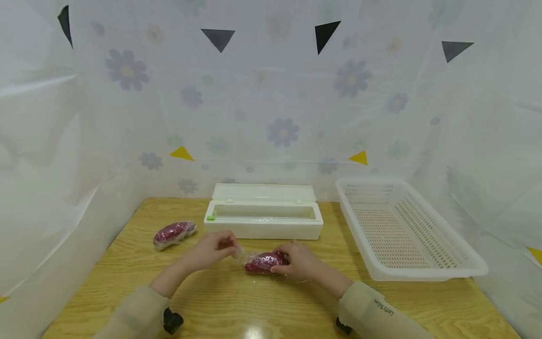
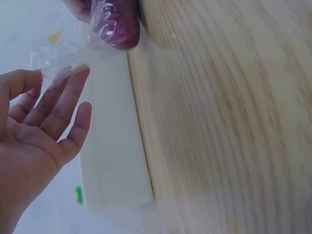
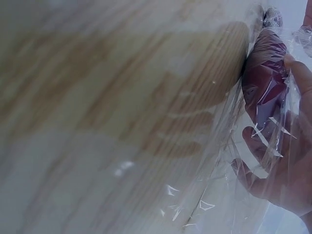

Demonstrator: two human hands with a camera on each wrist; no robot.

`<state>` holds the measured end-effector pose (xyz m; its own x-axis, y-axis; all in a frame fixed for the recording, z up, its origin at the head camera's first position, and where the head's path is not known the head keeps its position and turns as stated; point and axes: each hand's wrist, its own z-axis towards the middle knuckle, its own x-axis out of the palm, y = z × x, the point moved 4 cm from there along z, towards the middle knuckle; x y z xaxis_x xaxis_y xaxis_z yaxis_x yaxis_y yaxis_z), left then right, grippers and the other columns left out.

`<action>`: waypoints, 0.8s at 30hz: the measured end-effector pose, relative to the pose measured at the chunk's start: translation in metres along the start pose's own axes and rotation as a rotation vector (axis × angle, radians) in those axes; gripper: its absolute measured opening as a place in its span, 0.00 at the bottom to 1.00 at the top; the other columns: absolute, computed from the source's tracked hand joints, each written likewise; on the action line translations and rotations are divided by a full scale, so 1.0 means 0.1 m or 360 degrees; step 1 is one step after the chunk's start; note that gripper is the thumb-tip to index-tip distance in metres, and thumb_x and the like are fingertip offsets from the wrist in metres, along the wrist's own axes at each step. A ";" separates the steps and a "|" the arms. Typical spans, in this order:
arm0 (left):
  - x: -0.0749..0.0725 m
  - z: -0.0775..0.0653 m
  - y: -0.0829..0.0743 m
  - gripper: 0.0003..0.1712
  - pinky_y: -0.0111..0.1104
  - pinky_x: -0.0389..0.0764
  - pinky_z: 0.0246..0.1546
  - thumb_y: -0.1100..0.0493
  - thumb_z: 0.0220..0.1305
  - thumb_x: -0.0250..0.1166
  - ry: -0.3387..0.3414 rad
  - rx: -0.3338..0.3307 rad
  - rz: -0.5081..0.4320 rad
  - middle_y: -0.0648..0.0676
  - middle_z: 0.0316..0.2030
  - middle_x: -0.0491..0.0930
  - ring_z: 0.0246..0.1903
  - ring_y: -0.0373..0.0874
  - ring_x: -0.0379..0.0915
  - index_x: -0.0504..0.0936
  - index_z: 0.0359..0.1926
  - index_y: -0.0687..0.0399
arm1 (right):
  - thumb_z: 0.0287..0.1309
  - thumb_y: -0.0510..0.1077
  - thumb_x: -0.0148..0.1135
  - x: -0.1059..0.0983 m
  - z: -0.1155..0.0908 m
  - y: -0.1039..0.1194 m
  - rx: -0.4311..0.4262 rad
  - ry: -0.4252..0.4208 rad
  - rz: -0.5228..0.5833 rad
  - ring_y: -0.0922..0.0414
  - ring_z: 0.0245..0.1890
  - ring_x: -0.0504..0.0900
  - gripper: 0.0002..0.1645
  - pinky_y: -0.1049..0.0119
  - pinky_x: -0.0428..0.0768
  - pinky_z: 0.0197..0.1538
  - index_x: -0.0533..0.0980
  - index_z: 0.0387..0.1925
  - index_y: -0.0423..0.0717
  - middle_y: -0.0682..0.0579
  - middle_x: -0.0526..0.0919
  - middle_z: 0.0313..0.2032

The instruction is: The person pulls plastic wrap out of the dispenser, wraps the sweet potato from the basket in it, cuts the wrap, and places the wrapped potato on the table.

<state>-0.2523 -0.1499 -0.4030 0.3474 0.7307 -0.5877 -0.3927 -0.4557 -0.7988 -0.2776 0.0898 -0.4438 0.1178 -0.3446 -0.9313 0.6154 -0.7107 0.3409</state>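
Observation:
A purple-red sweet potato (image 1: 261,262) wrapped in clear cling film lies low over the table in front of the white box. My right hand (image 1: 298,261) grips its right end, thumb on the near side. In the right wrist view, loose film (image 3: 219,161) trails from the sweet potato across the fingers. My left hand (image 1: 216,247) pinches the gathered film (image 2: 48,56) at the left end, thumb against fingertips, with the little finger free. Another film-wrapped sweet potato (image 1: 173,233) rests on the table to the left, apart from both hands.
Behind the hands stands a white cling film dispenser box (image 1: 264,230), lid (image 1: 263,192) raised, with a green slider (image 1: 211,218) at its left. A white perforated basket (image 1: 427,272) sits on the right of the wooden table (image 1: 237,306). Flowered sheeting (image 1: 250,103) encloses the back and sides.

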 end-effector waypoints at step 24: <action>0.35 0.15 0.00 0.08 0.40 0.80 0.44 0.66 0.65 0.57 -0.0024 -0.0017 -0.0273 0.59 0.43 0.78 0.46 0.53 0.77 0.75 0.45 0.64 | 0.50 0.65 0.66 -0.02 0.02 0.02 -0.0055 -0.0048 0.0037 0.62 0.37 0.74 0.29 0.67 0.72 0.39 0.80 0.46 0.49 0.58 0.83 0.39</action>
<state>-0.2529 -0.1167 -0.4217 0.3955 0.8059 -0.4406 -0.3196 -0.3289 -0.8886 -0.2785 0.0879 -0.4412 0.1093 -0.3797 -0.9186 0.6392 -0.6809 0.3575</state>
